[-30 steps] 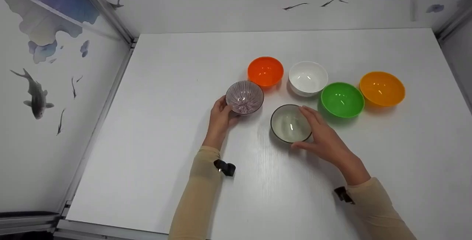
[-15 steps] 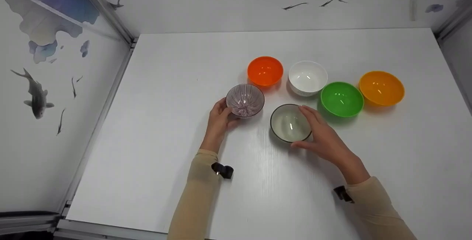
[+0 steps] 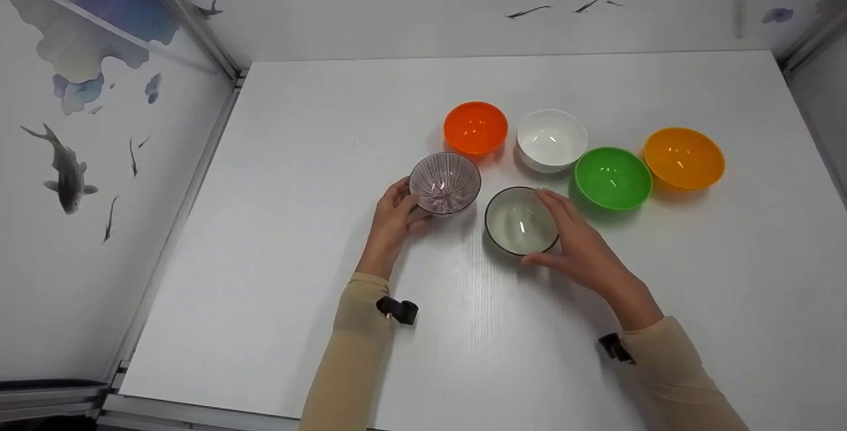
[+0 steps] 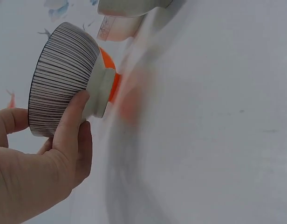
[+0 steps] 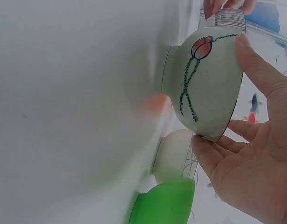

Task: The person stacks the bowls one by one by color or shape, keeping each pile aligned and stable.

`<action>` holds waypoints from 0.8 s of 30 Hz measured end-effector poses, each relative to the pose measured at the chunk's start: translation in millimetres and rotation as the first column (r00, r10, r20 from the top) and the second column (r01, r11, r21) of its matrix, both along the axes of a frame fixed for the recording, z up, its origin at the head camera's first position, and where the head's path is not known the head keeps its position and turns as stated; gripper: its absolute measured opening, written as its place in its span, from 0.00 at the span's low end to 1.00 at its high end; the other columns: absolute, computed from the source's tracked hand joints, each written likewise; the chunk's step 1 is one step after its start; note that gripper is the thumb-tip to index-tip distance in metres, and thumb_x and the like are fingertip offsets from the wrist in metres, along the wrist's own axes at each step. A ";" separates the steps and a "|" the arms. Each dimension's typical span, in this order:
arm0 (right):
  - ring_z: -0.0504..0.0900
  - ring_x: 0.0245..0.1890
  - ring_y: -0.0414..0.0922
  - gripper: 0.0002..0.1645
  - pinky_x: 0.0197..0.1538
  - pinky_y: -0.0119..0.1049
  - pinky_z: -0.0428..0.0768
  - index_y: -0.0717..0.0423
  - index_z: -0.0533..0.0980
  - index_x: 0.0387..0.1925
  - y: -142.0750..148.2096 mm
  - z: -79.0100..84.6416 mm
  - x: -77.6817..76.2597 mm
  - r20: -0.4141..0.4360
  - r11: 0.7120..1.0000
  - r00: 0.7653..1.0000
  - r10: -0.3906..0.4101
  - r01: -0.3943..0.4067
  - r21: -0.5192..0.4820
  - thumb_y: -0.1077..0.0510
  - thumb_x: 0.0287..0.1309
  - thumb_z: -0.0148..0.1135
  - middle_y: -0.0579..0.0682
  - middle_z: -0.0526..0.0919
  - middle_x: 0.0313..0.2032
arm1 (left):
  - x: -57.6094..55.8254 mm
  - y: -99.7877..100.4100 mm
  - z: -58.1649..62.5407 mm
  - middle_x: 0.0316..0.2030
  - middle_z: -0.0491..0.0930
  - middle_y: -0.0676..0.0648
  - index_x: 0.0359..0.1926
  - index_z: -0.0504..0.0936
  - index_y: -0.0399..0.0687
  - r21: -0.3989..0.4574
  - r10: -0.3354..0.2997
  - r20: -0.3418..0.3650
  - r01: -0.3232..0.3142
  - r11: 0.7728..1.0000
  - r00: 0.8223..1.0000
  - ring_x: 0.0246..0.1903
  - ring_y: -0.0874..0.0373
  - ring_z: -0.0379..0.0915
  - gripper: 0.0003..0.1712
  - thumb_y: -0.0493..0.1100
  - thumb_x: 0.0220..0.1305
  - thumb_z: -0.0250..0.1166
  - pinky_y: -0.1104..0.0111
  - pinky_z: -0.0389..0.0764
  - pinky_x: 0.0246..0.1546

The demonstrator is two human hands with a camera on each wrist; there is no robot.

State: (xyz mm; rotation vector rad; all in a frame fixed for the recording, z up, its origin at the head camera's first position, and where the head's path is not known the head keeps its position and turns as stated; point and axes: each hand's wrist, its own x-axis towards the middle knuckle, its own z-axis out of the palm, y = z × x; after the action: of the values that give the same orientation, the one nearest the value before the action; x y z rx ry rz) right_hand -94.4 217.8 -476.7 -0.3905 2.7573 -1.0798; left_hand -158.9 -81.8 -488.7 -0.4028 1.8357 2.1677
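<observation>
My left hand [image 3: 390, 219] grips a purple-grey bowl [image 3: 446, 183] by its left side, thumb on the rim and fingers beneath. In the left wrist view this striped bowl [image 4: 62, 77] is held off the table, its pale foot apart from the surface. To its right is a pale grey-green bowl [image 3: 519, 220] with a dark rim, upright. My right hand [image 3: 585, 252] spans that bowl's right side, thumb at the near rim and fingers at the far rim. A painted red bud decorates its outside wall, as the right wrist view shows.
Behind stand an orange-red bowl [image 3: 475, 128] and a white bowl [image 3: 552, 141]. Farther right are a green bowl [image 3: 613, 179] and a yellow-orange bowl [image 3: 684, 158], close together. Printed panels wall in the white table [image 3: 298, 186] at the back and left.
My left hand has drawn the striped bowl slightly toward me, then a little to the right, away from the orange-red bowl. The right hand and its bowl stay in place.
</observation>
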 end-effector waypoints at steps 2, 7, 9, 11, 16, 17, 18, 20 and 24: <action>0.59 0.74 0.59 0.67 0.74 0.61 0.62 0.51 0.49 0.78 0.0 -0.5 -0.2 0.001 1.000 1.000 -0.002 0.002 -0.005 0.50 0.44 0.81 0.58 0.53 0.76 | 1.2 0.3 2.1 0.70 0.68 0.42 0.73 0.63 0.43 0.011 -0.008 -0.006 0.008 1.000 1.000 0.65 0.47 0.72 0.31 0.37 0.71 0.53 0.59 0.84 0.56; 0.59 0.74 0.57 0.69 0.74 0.60 0.62 0.49 0.48 0.78 0.8 -2.8 -1.3 0.001 1.000 1.000 -0.006 0.007 -0.022 0.49 0.43 0.82 0.56 0.54 0.76 | 5.0 2.6 7.6 0.68 0.69 0.42 0.72 0.64 0.43 0.061 -0.029 -0.025 0.031 0.998 0.999 0.62 0.47 0.74 0.30 0.36 0.71 0.54 0.59 0.85 0.53; 0.59 0.74 0.57 0.70 0.75 0.60 0.61 0.50 0.47 0.79 0.7 -3.3 -1.7 0.004 1.000 1.000 -0.008 0.008 -0.027 0.49 0.42 0.82 0.56 0.54 0.76 | 6.2 3.8 9.9 0.68 0.69 0.41 0.72 0.64 0.43 0.082 -0.037 -0.033 0.040 0.996 0.999 0.60 0.47 0.75 0.30 0.35 0.71 0.54 0.59 0.86 0.52; 0.58 0.75 0.57 0.70 0.75 0.60 0.61 0.51 0.46 0.79 0.4 -3.4 -2.1 0.010 1.000 1.000 -0.011 0.011 -0.028 0.49 0.42 0.82 0.57 0.54 0.76 | 7.0 5.4 12.7 0.67 0.70 0.41 0.72 0.64 0.43 0.098 -0.045 -0.041 0.049 0.994 0.998 0.58 0.49 0.75 0.29 0.35 0.71 0.54 0.58 0.86 0.52; 0.56 0.76 0.59 0.73 0.75 0.61 0.59 0.53 0.44 0.79 0.0 -3.5 -2.8 0.024 1.000 1.000 -0.020 0.020 -0.024 0.49 0.42 0.82 0.58 0.53 0.77 | 9.3 8.2 17.4 0.64 0.73 0.41 0.70 0.66 0.43 0.120 -0.069 -0.053 0.075 0.990 0.996 0.54 0.51 0.76 0.28 0.36 0.70 0.56 0.57 0.86 0.53; 0.56 0.76 0.59 0.73 0.75 0.61 0.59 0.52 0.43 0.79 0.0 -3.5 -2.9 0.026 0.999 0.999 -0.021 0.022 -0.023 0.48 0.42 0.82 0.59 0.53 0.77 | 9.7 8.8 18.1 0.63 0.73 0.41 0.70 0.67 0.44 0.123 -0.073 -0.055 0.080 0.989 0.996 0.54 0.52 0.76 0.28 0.36 0.70 0.56 0.57 0.86 0.53; 0.55 0.76 0.59 0.74 0.75 0.62 0.59 0.52 0.43 0.79 0.1 -3.5 -3.0 0.028 0.999 0.999 -0.022 0.023 -0.023 0.48 0.41 0.82 0.59 0.52 0.77 | 10.1 9.3 18.7 0.62 0.73 0.41 0.70 0.67 0.44 0.124 -0.078 -0.056 0.085 0.989 0.995 0.54 0.52 0.77 0.27 0.36 0.70 0.56 0.57 0.86 0.53; 0.55 0.76 0.60 0.74 0.75 0.62 0.58 0.52 0.42 0.79 0.4 -3.6 -3.1 0.034 0.999 0.999 -0.024 0.025 -0.023 0.48 0.41 0.82 0.59 0.51 0.78 | 11.1 10.6 20.1 0.62 0.74 0.42 0.69 0.67 0.45 0.127 -0.089 -0.058 0.095 0.987 0.994 0.53 0.52 0.77 0.27 0.36 0.70 0.56 0.57 0.86 0.53; 0.53 0.77 0.59 0.75 0.76 0.61 0.56 0.52 0.41 0.80 0.5 -4.3 -3.1 0.045 0.999 0.999 -0.026 0.027 -0.032 0.48 0.41 0.82 0.59 0.50 0.78 | 12.3 13.4 20.7 0.61 0.74 0.42 0.69 0.68 0.46 0.134 -0.114 -0.065 0.122 0.983 0.991 0.53 0.52 0.78 0.27 0.37 0.70 0.57 0.58 0.86 0.52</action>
State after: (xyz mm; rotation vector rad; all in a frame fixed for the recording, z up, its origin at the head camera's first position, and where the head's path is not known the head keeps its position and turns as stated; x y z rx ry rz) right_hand -97.5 218.4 -481.0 -0.3309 2.7170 -1.1265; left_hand -146.6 -68.4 -468.0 -0.1995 1.6795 2.2280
